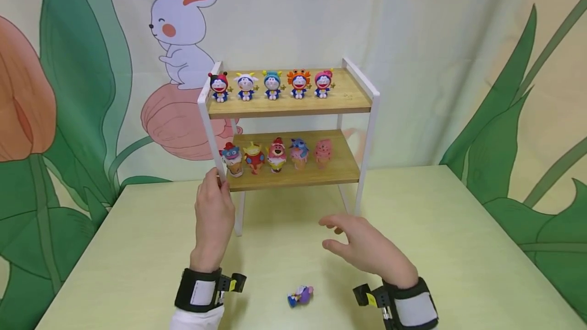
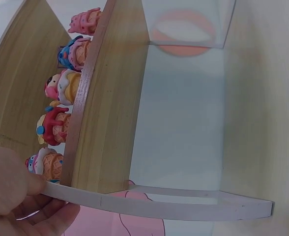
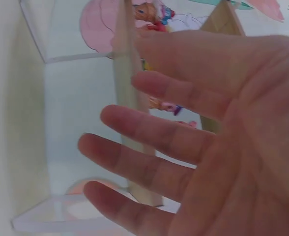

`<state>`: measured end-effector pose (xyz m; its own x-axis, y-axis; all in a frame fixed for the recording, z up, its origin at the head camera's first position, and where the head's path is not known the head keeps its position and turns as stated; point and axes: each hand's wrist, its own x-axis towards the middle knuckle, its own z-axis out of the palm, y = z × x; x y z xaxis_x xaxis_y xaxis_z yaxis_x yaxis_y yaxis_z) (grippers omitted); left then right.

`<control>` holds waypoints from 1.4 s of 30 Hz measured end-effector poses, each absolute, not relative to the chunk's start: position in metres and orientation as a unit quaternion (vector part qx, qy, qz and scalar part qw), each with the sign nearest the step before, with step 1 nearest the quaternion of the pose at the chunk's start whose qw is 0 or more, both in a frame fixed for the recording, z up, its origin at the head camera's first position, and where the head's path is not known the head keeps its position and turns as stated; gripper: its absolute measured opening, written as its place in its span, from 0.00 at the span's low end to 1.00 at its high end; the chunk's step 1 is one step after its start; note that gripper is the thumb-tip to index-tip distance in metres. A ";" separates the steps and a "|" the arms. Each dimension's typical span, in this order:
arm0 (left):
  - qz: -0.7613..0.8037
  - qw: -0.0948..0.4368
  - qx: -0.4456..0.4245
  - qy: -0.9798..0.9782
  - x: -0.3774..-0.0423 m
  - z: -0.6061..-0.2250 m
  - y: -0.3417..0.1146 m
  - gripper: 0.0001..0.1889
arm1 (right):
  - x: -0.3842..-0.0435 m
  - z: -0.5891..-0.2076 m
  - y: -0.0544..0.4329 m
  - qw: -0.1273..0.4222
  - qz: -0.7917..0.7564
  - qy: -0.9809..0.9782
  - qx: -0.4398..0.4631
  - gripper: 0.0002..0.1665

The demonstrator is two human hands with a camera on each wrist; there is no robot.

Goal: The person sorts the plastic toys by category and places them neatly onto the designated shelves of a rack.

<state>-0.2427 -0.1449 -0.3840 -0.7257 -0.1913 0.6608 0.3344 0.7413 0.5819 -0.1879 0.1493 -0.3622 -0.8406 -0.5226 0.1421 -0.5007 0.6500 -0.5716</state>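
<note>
A two-tier shelf rack [image 1: 289, 114] with white legs and wooden boards stands on the table. My left hand [image 1: 214, 220] grips its left front leg [image 2: 159, 209] beside the lower board, thumb on one side and fingers curled on the other. In front of the rack's right side, my right hand [image 1: 362, 241] hovers with fingers spread, holding nothing; the right wrist view shows its bare palm [image 3: 243, 162]. A small purple, blue and white figurine [image 1: 301, 296] lies on its side on the table between my wrists.
Several blue-and-white figurines in animal hats [image 1: 272, 85] line the top board. Several ice-cream-cone figurines [image 1: 277, 156] stand on the lower board [image 1: 341, 167]. The pale table [image 1: 435, 228] meets a curtain [image 1: 412, 65] printed with a rabbit and plants.
</note>
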 end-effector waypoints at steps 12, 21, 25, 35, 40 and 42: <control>-0.350 0.371 -0.039 -0.860 -0.242 -0.384 -0.144 0.15 | -0.190 -0.381 0.125 0.093 -0.277 0.900 -0.325 0.19; -0.351 0.366 -0.037 -0.861 -0.242 -0.384 -0.143 0.15 | -0.192 -0.393 0.112 0.137 -0.261 0.900 -0.322 0.20; -0.352 0.366 -0.038 -0.861 -0.242 -0.384 -0.143 0.15 | -0.191 -0.395 0.106 0.156 -0.257 0.903 -0.306 0.21; -0.348 0.375 -0.046 -0.858 -0.242 -0.385 -0.145 0.14 | -0.189 -0.400 0.097 0.200 -0.256 0.907 -0.269 0.25; -0.349 0.375 -0.047 -0.858 -0.242 -0.385 -0.145 0.14 | -0.189 -0.404 0.093 0.201 -0.242 0.910 -0.271 0.25; -0.349 0.375 -0.046 -0.858 -0.242 -0.385 -0.145 0.15 | -0.189 -0.406 0.092 0.199 -0.236 0.911 -0.274 0.25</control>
<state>-0.2424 -0.1446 -0.3850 -0.7148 -0.1816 0.6753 0.3411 0.7526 0.5633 -0.1888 0.0919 -0.4063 -0.7705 -0.5932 -0.2334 -0.4047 0.7381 -0.5398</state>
